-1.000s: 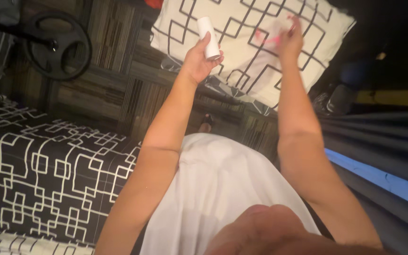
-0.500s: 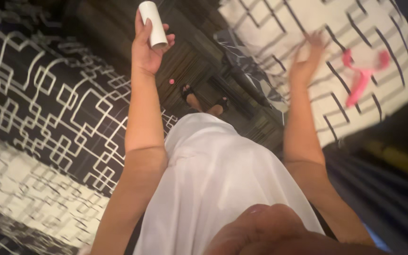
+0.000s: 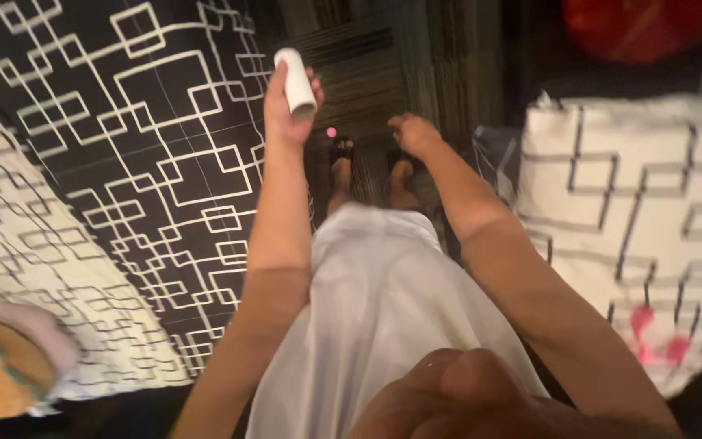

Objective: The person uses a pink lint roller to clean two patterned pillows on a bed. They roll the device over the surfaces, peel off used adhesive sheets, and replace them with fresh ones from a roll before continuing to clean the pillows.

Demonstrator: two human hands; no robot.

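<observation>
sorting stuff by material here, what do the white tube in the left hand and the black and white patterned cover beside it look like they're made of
White tube: looks like smooth matte plastic or coated card; even white, no sheen, rigid round shape in the left hand. The blur leaves it open.
Patterned cover: looks like soft woven fabric; it drapes without gloss, and the white line pattern bends with its folds.

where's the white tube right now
The white tube is in the left hand, held up at the top centre of the head view, over the edge of the black patterned cover and left of the feet.
</observation>
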